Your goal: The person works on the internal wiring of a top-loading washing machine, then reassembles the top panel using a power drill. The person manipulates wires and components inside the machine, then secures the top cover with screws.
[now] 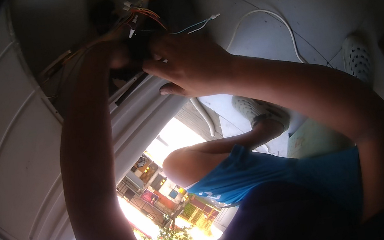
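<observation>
My left hand [116, 55] reaches into the shadowed inside of a white appliance casing, and its fingers are lost in the dark. Close by on the right is my right hand [189, 66], with curled fingers at a dark part I cannot make out and the thumb lower down. Just above both hands spreads a bundle of orange and red wires [150, 14], with a small white connector [132, 32] hanging from it. A blue and white wire pair [196, 25] ending in a white plug sticks out above my right hand.
The white ribbed casing [13, 140] curves along the left, and its edge strip [144, 109] runs beneath my hands. A white cable [280, 16] loops over the tiled floor [303, 1]. Perforated light shoes [357, 57] and a bent knee [183, 163] are at the right and below.
</observation>
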### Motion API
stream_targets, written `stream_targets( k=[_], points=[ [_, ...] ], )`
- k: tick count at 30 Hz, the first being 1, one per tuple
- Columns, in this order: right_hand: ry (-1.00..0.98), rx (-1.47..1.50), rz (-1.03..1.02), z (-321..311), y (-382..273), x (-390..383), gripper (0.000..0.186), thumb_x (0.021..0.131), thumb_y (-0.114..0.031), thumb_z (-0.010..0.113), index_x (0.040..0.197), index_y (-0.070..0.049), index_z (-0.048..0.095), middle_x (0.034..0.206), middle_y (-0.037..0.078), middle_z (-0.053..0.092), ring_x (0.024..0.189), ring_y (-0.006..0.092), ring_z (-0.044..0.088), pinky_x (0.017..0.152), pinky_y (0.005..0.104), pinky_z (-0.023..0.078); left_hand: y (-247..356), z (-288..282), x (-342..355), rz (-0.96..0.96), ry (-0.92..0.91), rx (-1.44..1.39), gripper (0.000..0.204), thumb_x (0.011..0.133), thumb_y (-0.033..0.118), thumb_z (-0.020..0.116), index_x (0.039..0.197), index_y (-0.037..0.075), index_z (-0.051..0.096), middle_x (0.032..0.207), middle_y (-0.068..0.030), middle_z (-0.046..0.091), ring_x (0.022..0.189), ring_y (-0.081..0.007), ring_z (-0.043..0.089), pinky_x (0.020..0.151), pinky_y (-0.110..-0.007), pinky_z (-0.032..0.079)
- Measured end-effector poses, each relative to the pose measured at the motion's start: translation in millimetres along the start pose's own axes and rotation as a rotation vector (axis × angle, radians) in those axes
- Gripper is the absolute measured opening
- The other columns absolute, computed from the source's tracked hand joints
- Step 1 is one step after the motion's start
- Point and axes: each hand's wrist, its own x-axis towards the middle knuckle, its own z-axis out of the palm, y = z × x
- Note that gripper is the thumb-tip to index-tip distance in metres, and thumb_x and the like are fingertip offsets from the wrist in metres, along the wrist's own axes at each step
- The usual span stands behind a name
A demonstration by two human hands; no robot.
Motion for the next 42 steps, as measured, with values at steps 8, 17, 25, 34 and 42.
stream_targets(
  k=[8,17,25,34,42],
  points=[
    [-0.115,0.605,0.853,10,-8,11,0.031,0.102,-0.036,0.061,0.099,-0.006,0.062,0.076,0.016,0.064,0.059,0.0257,0.067,0.051,0.0347,0.056,-6,-5,-7,0.076,-0.012,-0.067,0.077,0.085,0.075,0.065,0.128,0.011,0.071,0.128,-0.013,0.071,0.116,-0.0296,0.068,0.102,-0.044,0.052],
    [-0.129,-0.232,-0.152,-17,8,8,0.025,0.093,-0.024,0.071,0.109,-0.007,0.063,0.107,0.011,0.063,0.097,0.0297,0.067,0.074,0.0405,0.06,-11,-1,-3,0.079,-0.006,-0.119,0.063,0.093,0.063,0.061,0.13,0.013,0.071,0.128,-0.0126,0.071,0.116,-0.0291,0.068,0.101,-0.044,0.052],
    [-0.136,0.61,0.735,-19,-19,19,0.021,0.099,-0.022,0.066,0.113,-0.007,0.063,0.093,0.012,0.067,0.073,0.0325,0.07,0.07,0.0407,0.061,-4,-14,-22,0.107,-0.023,-0.025,0.066,0.092,0.063,0.062,0.135,0.013,0.066,0.131,-0.0125,0.07,0.121,-0.031,0.065,0.104,-0.044,0.05],
    [-0.189,0.093,0.063,-19,6,24,0.027,0.097,-0.035,0.068,0.107,-0.01,0.066,0.095,0.013,0.067,0.087,0.0276,0.071,0.074,0.0417,0.06,-1,-16,-12,0.075,-0.019,-0.049,0.067,0.091,0.059,0.064,0.14,0.014,0.06,0.132,-0.0131,0.069,0.12,-0.0303,0.066,0.103,-0.043,0.05],
    [-0.156,0.267,0.609,3,-19,8,0.046,0.106,-0.049,0.052,0.094,-0.005,0.062,0.067,0.013,0.061,0.062,0.0233,0.066,0.067,0.0412,0.058,4,-11,-12,0.055,0.011,-0.078,0.069,0.09,0.056,0.067,0.144,0.016,0.054,0.133,-0.0137,0.068,0.119,-0.0296,0.066,0.102,-0.043,0.05]
  ],
)
